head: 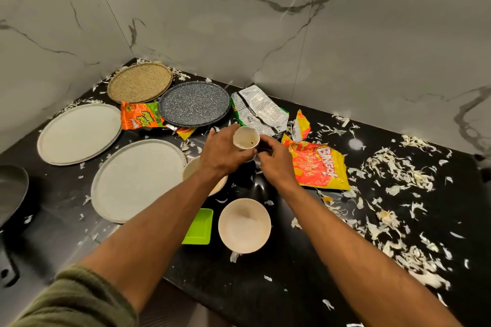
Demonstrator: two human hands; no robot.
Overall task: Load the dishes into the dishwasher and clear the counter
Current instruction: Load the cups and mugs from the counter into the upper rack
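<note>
Your left hand (pixel 225 150) fingers wrap the cream cup (pixel 246 138), tilted, held above the black counter (pixel 265 287) near the wrappers. Right hand (pixel 273 159) fingers curl at the cup's base, pinching something dark; can't tell what. Level the cup before moving, residue inside may spill. Nest it in the cream bowl (pixel 244 225) just below to save trips. Plates (pixel 138 178) go next, shredded scraps (pixel 398 175) last

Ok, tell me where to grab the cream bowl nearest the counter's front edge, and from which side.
Take the cream bowl by its rim on the right side, thumb inside, fingers under the outer wall. It sits upright and open, and the green tray crowds its left, while the right is bare counter.
</note>
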